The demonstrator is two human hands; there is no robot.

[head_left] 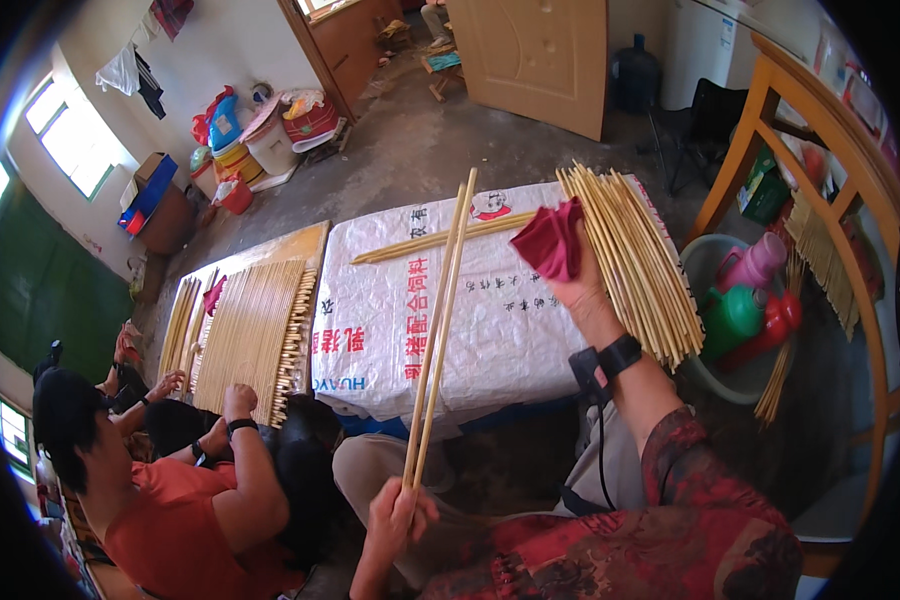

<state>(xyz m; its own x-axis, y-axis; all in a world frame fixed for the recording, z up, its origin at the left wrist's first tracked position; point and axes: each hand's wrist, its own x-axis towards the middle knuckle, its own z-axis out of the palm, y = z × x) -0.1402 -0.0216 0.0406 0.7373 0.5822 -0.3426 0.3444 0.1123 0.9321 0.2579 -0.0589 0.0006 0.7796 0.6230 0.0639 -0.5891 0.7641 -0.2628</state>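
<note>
My left hand is closed around the lower ends of two long, pale bamboo sticks. They slant up and away over a table covered with a white woven sack. In my right hand is a dark red cloth, bunched over the fingers and held above the sack, beside a broad pile of similar sticks at the table's right side. A few more sticks lie crosswise on the sack, behind the pair in my left hand.
At my left, a person in an orange shirt works at a board with sticks laid in rows. Right of my table stand a basin with colourful plastic jugs and a wooden chair frame. A door stands beyond.
</note>
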